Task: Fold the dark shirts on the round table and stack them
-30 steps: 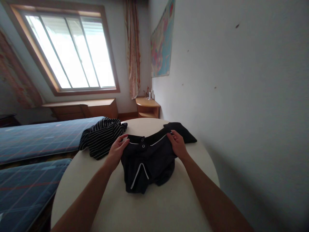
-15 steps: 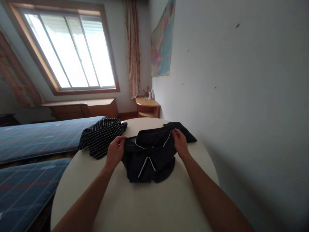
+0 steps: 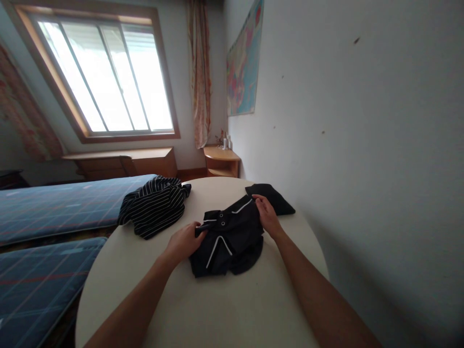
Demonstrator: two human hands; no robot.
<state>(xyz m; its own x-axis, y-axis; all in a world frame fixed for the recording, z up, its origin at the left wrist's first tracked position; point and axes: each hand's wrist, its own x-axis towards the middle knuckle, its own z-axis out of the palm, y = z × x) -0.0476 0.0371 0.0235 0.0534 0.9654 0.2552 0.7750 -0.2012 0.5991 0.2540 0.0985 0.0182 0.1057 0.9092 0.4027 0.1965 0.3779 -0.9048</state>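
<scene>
Both hands gripping dark garment, probably to control its edges.
Left hand [image 3: 186,241] pinching near side edge, right hand [image 3: 267,214] pinching upper corner; dark garment [image 3: 239,232] lying mid-surface [image 3: 232,309].

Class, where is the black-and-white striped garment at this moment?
In the head view, the striped garment lies at the far left of the round table, beyond the left hand and next to the blue mattress.
</scene>
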